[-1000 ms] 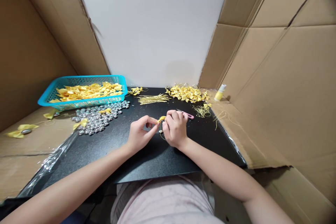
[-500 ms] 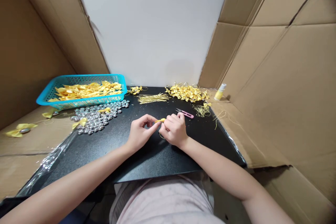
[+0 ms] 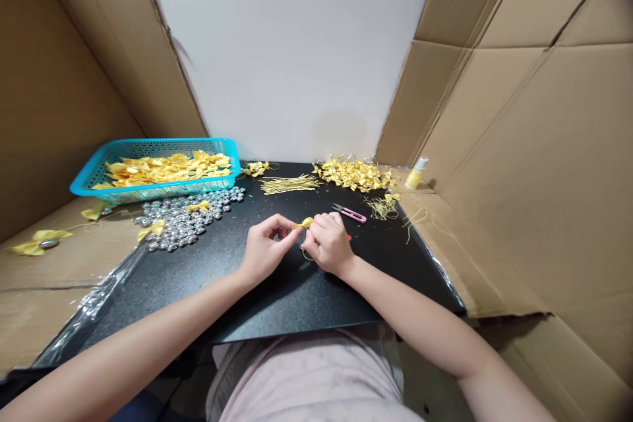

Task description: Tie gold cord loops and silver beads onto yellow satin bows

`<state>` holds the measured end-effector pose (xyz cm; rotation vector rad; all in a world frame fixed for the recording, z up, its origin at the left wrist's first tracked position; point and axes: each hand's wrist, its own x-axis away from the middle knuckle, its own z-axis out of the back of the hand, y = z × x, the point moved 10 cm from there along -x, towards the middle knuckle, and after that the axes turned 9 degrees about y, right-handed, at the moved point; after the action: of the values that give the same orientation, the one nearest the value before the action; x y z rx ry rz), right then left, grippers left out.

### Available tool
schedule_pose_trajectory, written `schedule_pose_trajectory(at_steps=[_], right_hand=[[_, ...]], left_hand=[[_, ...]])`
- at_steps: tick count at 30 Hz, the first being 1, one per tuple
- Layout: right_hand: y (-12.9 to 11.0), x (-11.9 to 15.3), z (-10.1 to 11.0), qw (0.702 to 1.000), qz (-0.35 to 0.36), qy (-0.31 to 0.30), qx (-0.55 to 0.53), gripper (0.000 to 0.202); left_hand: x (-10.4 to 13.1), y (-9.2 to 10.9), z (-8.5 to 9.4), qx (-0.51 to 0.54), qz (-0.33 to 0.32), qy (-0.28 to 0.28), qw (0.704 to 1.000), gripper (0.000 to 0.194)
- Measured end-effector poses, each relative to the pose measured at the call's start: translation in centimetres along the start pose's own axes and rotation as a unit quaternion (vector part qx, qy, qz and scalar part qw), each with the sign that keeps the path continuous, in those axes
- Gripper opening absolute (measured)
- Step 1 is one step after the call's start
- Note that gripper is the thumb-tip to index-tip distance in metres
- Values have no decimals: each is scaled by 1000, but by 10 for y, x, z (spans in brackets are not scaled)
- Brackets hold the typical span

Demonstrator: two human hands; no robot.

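Over the black table (image 3: 232, 283), my left hand (image 3: 267, 244) pinches one end of a yellow ribbon bow (image 3: 307, 222) between thumb and fingertips. My right hand (image 3: 330, 244) is closed at the bow's other side, its fingers curled around a thin yellow cord (image 3: 309, 256) that loops out below. Whether the right fingers also grip the bow is hidden. A small orange-red spot shows just right of that hand. Pink thread snips (image 3: 350, 213) lie beyond my right hand.
A blue basket (image 3: 155, 194) of yellow bows stands back left, silver beads (image 3: 182, 227) spread before it. Cut cords (image 3: 289, 184) lie at the middle back, finished-looking bows (image 3: 353, 173) heaped to their right. Cord scraps (image 3: 382, 208) and a small bottle (image 3: 416, 173) are at right; cardboard walls flank both sides.
The bow shows a little more between my hands, and the cord loop below hangs more visibly. An orange-red spot now appears beside my right hand. Both hands stay nearly in place.
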<state>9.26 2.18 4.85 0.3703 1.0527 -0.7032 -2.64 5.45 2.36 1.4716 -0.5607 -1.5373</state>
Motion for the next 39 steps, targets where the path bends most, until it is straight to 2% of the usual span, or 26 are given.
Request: schedule_pose_trajectory(at_steps=[10, 30, 39], right_hand=[[-2, -1, 5, 1000, 2, 19, -25, 30], [3, 4, -7, 999, -23, -25, -4, 28], [0, 3, -5, 1000, -15, -2, 5, 28]], left_hand=[[-1, 2, 1, -14, -14, 3, 1000, 18], [0, 4, 1, -36, -40, -3, 999, 17], [2, 23, 2, -46, -113, -6, 992, 8]])
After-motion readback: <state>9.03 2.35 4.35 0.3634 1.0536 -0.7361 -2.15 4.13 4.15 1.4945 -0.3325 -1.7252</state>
